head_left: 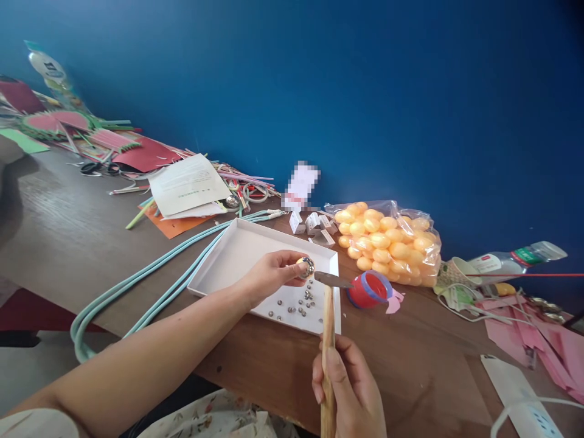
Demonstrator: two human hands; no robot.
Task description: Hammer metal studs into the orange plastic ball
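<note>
My left hand [274,274] pinches a small round thing [306,266] with shiny silver pieces and a yellowish edge, above a shallow white box lid [219,258]. Several small metal pieces [302,301] lie loose in the lid's right part. In my right hand [349,386] is a hammer [328,328], its wooden handle upright and fingers wrapped round it. The dark hammer head is close to the round thing; whether they touch, I cannot tell. Just right of the hammer head, a red cup with a blue rim [368,289] lies tilted.
A clear bag of yellow-orange balls [387,243] leans near the blue wall. Pale blue cords [159,264] loop along the lid's left side. Papers [187,185], scissors [93,168] and straws lie back left. Pink strips [531,340], a bottle [515,258] and a power strip [520,395] are right.
</note>
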